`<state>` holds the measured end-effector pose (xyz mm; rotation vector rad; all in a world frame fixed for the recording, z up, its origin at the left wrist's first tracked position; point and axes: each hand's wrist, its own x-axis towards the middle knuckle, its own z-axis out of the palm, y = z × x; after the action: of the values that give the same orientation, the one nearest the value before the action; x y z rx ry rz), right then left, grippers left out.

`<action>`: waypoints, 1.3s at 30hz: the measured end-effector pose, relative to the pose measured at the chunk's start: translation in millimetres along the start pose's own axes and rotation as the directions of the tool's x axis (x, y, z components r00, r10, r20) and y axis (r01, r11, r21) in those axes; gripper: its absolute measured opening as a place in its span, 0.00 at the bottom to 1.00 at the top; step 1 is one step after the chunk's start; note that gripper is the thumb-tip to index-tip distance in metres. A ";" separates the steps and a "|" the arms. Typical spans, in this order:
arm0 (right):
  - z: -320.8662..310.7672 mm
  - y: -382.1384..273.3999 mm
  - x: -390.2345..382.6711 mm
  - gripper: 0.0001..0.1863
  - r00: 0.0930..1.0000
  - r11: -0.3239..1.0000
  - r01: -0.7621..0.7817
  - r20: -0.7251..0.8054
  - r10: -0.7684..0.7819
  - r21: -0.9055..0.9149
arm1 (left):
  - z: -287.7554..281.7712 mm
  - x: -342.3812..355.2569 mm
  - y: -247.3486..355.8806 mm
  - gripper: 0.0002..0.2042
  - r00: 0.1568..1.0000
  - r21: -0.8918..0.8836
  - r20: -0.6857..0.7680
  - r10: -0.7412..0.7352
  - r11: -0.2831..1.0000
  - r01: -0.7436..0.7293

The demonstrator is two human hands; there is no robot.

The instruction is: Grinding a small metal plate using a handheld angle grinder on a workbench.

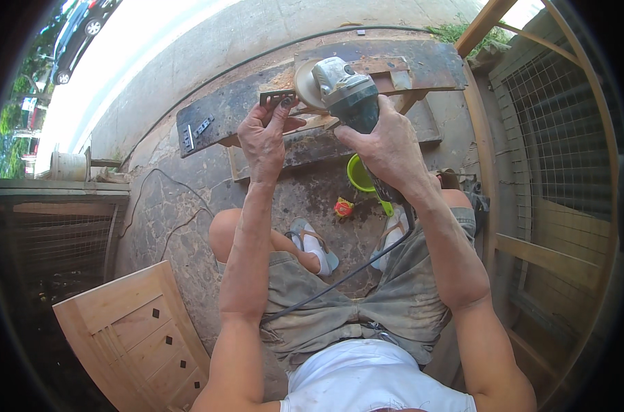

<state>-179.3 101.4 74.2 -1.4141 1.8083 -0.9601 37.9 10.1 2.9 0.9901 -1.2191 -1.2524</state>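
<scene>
My right hand [387, 151] is wrapped round the dark green body of an angle grinder [354, 103], whose head is silver-grey. Its round pale disc [306, 84] points to the left, above a worn dark bench [236, 110]. Between the pinched thumb and fingers of my left hand [262, 141] is a small dark bar [273, 95], its right end close to the disc. Whether bar and disc touch, I cannot tell. Two small metal pieces [203, 126] lie at the bench's left end.
A black cord [326, 283] runs from the grinder across my lap. On the floor between my feet and the bench are a lime green dipper [359, 174] and a red-yellow packet [343, 207]. A wooden panel [130, 329] leans at lower left; a wire-mesh frame [552, 123] stands right.
</scene>
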 end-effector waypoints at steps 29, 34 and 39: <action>-0.9 -2.4 -4.0 0.36 0.999 0.999 0.008 0.035 -0.009 0.039 | 9.2 -1.4 -9.1 0.12 0.997 0.169 0.069 -0.023 0.986 0.011; -1.5 -4.5 -5.9 0.35 0.999 0.999 0.008 0.038 -0.010 0.045 | 12.6 -3.1 -12.6 0.12 0.995 0.127 0.094 -0.013 0.992 0.001; -0.2 -4.7 -7.5 0.36 0.999 0.998 0.020 0.029 -0.021 0.057 | 12.5 -3.3 -18.1 0.13 0.993 0.084 0.116 -0.013 0.996 0.003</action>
<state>-175.5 108.0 78.8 -1.4078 1.7347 -0.9877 23.3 12.6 -13.6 0.9950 -1.3689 -1.2891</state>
